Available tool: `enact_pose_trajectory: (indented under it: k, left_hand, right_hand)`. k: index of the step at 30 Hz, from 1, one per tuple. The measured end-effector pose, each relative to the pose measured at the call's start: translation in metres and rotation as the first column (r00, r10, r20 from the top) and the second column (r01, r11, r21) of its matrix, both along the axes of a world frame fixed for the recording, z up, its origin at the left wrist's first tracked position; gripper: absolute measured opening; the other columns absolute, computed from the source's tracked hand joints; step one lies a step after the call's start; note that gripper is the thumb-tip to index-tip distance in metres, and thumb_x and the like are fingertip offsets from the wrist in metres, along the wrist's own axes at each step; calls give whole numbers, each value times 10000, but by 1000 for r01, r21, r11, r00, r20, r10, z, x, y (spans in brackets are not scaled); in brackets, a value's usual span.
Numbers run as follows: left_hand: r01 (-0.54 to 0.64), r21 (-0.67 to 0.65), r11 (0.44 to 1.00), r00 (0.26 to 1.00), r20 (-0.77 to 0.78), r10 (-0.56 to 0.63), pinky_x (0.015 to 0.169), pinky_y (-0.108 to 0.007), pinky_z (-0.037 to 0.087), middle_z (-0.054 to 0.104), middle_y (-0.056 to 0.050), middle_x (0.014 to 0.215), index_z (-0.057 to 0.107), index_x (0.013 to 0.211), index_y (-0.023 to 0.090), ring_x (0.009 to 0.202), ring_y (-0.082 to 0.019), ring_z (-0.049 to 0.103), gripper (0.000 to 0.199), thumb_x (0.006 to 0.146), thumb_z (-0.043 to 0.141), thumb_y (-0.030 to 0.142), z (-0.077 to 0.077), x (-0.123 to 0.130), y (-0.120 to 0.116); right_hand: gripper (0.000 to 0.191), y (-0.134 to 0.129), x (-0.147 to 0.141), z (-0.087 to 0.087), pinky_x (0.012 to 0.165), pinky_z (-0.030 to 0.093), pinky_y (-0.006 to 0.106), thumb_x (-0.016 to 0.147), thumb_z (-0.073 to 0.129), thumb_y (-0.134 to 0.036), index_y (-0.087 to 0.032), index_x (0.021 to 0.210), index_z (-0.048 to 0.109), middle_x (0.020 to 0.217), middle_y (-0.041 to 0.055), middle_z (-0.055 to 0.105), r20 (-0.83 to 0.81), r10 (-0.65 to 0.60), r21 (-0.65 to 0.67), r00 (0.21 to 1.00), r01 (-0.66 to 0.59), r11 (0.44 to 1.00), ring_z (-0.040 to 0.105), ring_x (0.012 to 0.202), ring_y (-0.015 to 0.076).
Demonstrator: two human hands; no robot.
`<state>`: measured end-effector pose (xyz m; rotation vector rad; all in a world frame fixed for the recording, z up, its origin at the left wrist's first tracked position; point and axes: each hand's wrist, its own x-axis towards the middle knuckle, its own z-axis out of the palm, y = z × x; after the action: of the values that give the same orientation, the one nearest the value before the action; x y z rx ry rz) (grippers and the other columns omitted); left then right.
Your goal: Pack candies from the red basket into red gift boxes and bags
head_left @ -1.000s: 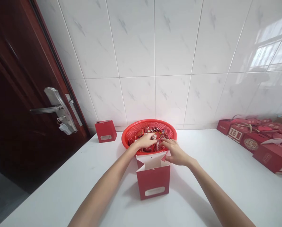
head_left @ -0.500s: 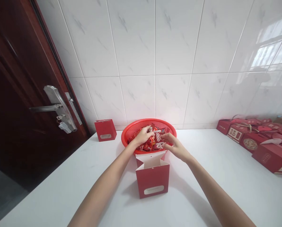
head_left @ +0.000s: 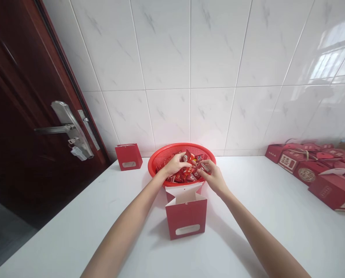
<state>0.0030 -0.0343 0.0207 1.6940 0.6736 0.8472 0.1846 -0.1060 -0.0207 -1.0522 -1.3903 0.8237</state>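
- Basket [head_left: 172,151], red plastic w/ mesh sides, is set on white desk [head_left: 88,216] nr tiled wall [head_left: 166,50]; small red-wrapped packets [head_left: 182,177] are heaped inside.
- L hand [head_left: 175,165] is placed over heap; red packet [head_left: 186,157] is pinched btwn thumb & fingers.
- R hand [head_left: 214,175] is held at basket's R side; patterned packet [head_left: 203,167] is gripped in fingertips.
- Red box [head_left: 186,214], top open, white lining shown, is stood upright just in front of basket, btwn forearms.
- 2nd box [head_left: 128,154] is stood L of basket, nr wall.
- More boxes [head_left: 308,170] are grouped far R.
- Dark door [head_left: 16,88] w/ metal handle [head_left: 55,129] is seen at L.
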Motion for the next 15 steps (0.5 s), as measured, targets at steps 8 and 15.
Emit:
enact_pose_trajectory:
  k: [8, 15]
  left_hand:
    - [-154, 3, 988, 988, -12, 154, 910, -359, 530, 572, -130, 1435, 650, 1243, 166, 1182, -293, 619, 655, 601, 780, 170, -8, -3, 9]
    - [-123, -9, 992, 992, 18, 123, 924, -387, 550, 637, -108, 1326, 673, 1189, 204, 1319, -326, 534, 596, 619, 844, 188, -3, -3, 4]
  right_hand:
    - [380, -2, -2, 4, 898, 545, 418, 702, 773, -480, -220, 937, 627, 1073, 74, 714, -64, -21, 0, 998, 21, 1000, 643, 1134, 299]
    - [427, -5, -3, 14, 740, 556, 385, 638, 845, -543, -198, 833, 685, 815, 50, 727, -196, -28, -60, 980, 17, 998, 678, 795, 251]
